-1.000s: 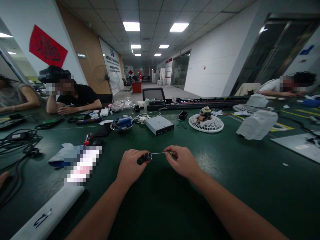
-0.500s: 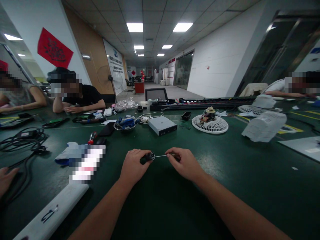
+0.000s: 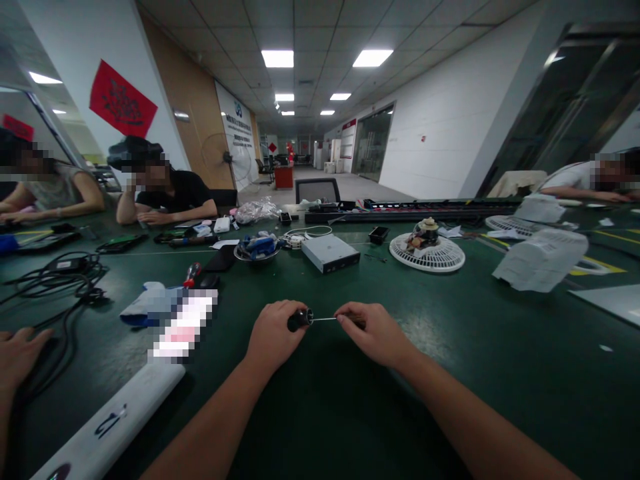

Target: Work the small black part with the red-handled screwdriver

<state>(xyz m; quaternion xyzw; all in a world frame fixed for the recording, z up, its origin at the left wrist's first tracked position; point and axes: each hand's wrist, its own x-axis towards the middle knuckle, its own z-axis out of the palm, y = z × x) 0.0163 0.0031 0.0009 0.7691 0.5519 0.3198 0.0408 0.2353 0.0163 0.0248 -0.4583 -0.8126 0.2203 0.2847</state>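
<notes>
Over the near part of the green table, my left hand [image 3: 273,337] is closed around a small black cylindrical part [image 3: 303,317] whose round end faces right. My right hand [image 3: 377,333] grips a screwdriver [image 3: 325,319] by its handle, which the fingers mostly cover. Its thin metal shaft points left and its tip meets the round end of the black part. Whether the tip sits inside a screw is too small to tell. Beyond both hands lies a grey optical drive [image 3: 327,250].
A white fan grille [image 3: 430,257] with a motor stands beyond my right hand; a bowl of blue items [image 3: 257,247] is at centre left. A white bar [image 3: 110,420], cables [image 3: 65,273] and another person's hand [image 3: 23,353] are at left. White plastic housing [image 3: 543,260] stands at right.
The whole view has shifted slightly, so everything sits a little further right. The other person's hand at the left edge shows more. My grip and the screwdriver's position against the black part look the same.
</notes>
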